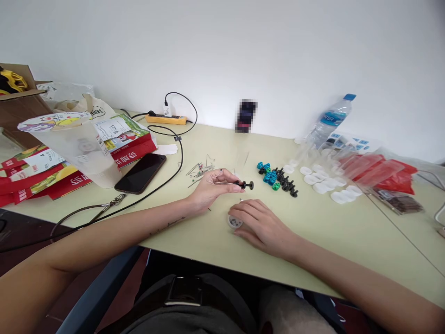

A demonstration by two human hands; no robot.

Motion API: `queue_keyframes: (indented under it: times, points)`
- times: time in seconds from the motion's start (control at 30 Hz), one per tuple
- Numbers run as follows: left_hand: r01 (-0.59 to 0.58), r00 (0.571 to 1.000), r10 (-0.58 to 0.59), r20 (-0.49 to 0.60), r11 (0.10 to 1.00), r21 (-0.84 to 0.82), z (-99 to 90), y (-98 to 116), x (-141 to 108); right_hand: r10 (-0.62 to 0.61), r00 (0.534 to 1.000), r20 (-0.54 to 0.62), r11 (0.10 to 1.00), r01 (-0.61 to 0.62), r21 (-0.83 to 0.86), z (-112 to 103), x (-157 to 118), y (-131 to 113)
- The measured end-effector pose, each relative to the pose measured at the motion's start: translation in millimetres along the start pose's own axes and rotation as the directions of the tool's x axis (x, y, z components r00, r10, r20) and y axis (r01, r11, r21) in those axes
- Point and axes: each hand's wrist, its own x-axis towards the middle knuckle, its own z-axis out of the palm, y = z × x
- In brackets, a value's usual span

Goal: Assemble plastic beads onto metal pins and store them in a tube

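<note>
Between the thumb and fingers of my left hand [210, 188] is a small black spool-like piece [247, 185] with a flared end, held above the table. Thin wires also run along that hand's fingers. My right hand [262, 225] rests low on the table, its fingers curled over a small round whitish container [235, 222] with tiny dark bits or marks on it. Behind my left hand lies a loose pile of thin wire pins [201, 170]. To the right of the held piece stand several blue and green pieces [270, 177] and several similar black pieces [288, 184].
White discs [319, 188] and a red plastic bag [382, 171] lie to the right, near a water bottle [328, 121]. On the left are a phone [141, 173], a plastic cup [83, 153], red packets [135, 148] and a black cable [174, 174]. An orange power strip [166, 119] sits by the wall.
</note>
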Motion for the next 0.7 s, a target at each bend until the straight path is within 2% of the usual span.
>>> queue_keyframes:
  times: [0.07, 0.13, 0.2, 0.27, 0.33, 0.5, 0.7]
  points:
    - [0.001, 1.0, -0.001, -0.003, 1.0, 0.001, -0.3, -0.2, 0.4, -0.001, 0.997, -0.082, 1.0, 0.002, 0.004, -2.3, -4.0, 2.7]
    - [0.0, 1.0, 0.0, -0.002, 1.0, 0.0, -0.4, 0.1, 0.5, 0.05, 0.969, -0.241, 0.999, -0.048, 0.016, -3.6, -7.7, 6.5]
    - [0.005, 1.0, -0.005, 0.009, 1.0, 0.011, 0.1, 0.9, 0.2, 0.154, 0.906, -0.394, 0.988, -0.148, 0.046, -3.8, -9.5, 10.6]
    - [0.018, 0.999, -0.019, 0.026, 0.999, 0.036, 0.9, 2.0, -0.7, 0.261, 0.844, -0.469, 0.964, -0.249, 0.087, -3.2, -9.0, 14.2]
    - [0.033, 0.998, -0.035, 0.045, 0.998, 0.057, 1.8, 2.7, -1.7, 0.337, 0.817, -0.468, 0.941, -0.311, 0.134, -2.4, -7.1, 16.5]
    - [0.052, 0.995, -0.059, 0.08, 0.995, 0.089, 3.4, 2.1, -4.0, 0.409, 0.833, -0.373, 0.909, -0.334, 0.25, 0.1, -4.4, 18.4]
    - [0.075, 0.993, -0.083, 0.087, 0.993, 0.087, 4.0, 1.8, -5.0, 0.46, 0.783, -0.42, 0.877, -0.324, 0.355, 5.2, -8.1, 21.7]
